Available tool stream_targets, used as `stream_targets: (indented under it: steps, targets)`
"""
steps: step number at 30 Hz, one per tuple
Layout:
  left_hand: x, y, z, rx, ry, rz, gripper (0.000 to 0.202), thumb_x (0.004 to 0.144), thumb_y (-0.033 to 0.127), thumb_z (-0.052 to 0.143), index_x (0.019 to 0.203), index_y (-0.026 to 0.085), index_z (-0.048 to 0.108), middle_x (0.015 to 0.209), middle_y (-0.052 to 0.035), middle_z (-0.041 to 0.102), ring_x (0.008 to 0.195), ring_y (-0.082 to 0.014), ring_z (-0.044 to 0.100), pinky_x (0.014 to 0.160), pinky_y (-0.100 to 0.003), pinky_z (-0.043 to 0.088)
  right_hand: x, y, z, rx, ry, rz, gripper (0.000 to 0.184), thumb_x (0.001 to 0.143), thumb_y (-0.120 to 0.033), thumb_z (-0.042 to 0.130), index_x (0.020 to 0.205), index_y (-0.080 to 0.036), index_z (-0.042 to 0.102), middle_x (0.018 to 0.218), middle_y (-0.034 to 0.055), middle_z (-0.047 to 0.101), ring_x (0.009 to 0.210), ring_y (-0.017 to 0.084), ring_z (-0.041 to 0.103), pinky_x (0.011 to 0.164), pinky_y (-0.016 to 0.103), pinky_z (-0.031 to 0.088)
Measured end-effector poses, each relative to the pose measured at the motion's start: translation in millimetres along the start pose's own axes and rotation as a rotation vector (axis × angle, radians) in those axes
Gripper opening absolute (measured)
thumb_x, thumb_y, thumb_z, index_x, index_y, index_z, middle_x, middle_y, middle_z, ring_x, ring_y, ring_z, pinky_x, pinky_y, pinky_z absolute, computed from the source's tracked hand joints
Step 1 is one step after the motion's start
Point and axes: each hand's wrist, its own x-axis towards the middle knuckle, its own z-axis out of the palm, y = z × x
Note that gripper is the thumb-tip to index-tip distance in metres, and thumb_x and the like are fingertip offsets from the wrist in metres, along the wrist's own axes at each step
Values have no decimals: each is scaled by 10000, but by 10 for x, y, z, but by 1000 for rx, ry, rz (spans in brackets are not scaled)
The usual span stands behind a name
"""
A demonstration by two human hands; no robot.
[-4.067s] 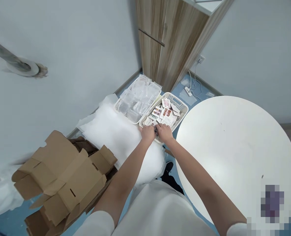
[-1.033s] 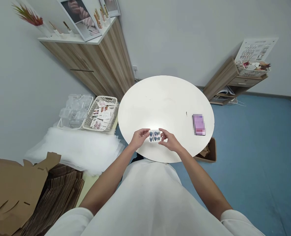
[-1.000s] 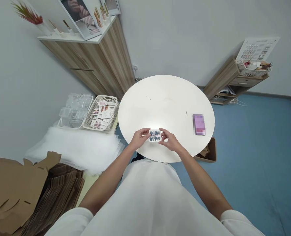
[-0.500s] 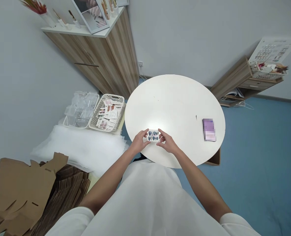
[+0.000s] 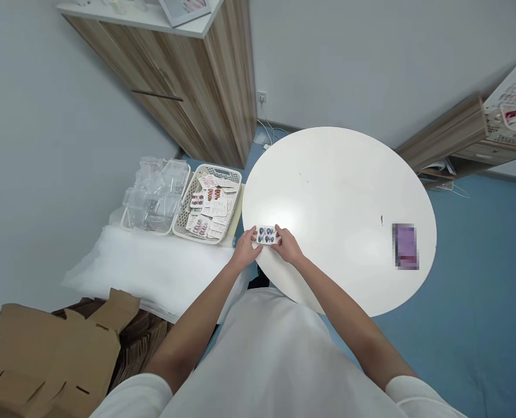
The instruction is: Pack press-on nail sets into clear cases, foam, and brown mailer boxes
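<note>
A small card of press-on nails [image 5: 266, 235], dark blue and pale ones in two rows, is held level over the near left part of the round white table [image 5: 336, 191]. My left hand [image 5: 245, 248] pinches its left edge between thumb and fingers. On the opposite edge, my right hand [image 5: 287, 245] grips it the same way. To the left of the table, a white perforated basket [image 5: 178, 230] holds several similar nail cards [image 5: 214, 203].
Beside that basket sits a bin of clear plastic boxes [image 5: 156, 191]. White foam sheets [image 5: 153, 267] and flattened brown cardboard boxes [image 5: 53, 354] lie nearer on the left. A blurred purple object [image 5: 406, 247] rests on the table's right side. A wooden cabinet [image 5: 197, 87] stands behind.
The view has turned left, so the table and purple object appear farther right. The card stays between both hands, and my right hand has closed in on its right edge.
</note>
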Motion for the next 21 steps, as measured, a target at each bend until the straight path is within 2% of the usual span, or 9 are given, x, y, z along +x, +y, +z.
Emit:
stream_targets:
  steps: [5, 9, 12, 16, 21]
  targets:
    - [120, -134, 4, -6, -15, -82, 615, 703, 210, 523, 1284, 144, 333, 1165, -106, 503, 949, -193, 519, 809, -331, 440, 220, -58, 189, -210, -29, 73, 652, 756, -215, 514, 1334, -208, 214, 1075, 88, 464, 828, 179, 523, 641, 268, 420]
    - [112, -168, 42, -4, -16, -63, 599, 716, 197, 502, 1286, 151, 326, 1202, -119, 478, 1004, -215, 511, 871, -379, 407, 247, -51, 277, -275, -21, 135, 643, 758, -201, 500, 1331, -217, 209, 1090, 101, 455, 854, 195, 520, 627, 271, 415]
    - [66, -181, 84, -50, 0, -70, 600, 719, 201, 500, 1290, 157, 322, 1226, -129, 455, 1055, -233, 490, 884, -400, 400, 175, -22, 347, -146, 47, 126, 644, 739, -203, 511, 1321, -219, 235, 1082, 100, 467, 843, 193, 524, 679, 301, 439]
    - [46, -198, 122, -155, 13, -125, 585, 707, 171, 509, 1272, 170, 357, 1233, -123, 462, 1077, -237, 484, 890, -401, 404, 81, -9, 470, 137, 195, 163, 583, 724, -208, 500, 1277, -226, 316, 1081, 77, 496, 878, 174, 527, 791, 345, 455]
    - [163, -207, 89, -249, 17, -162, 598, 695, 134, 518, 1271, 183, 365, 1271, -109, 449, 1121, -234, 462, 930, -392, 382, 161, -79, 521, 321, 270, 231, 535, 718, -214, 494, 1237, -219, 364, 1123, 72, 520, 949, 160, 529, 842, 343, 454]
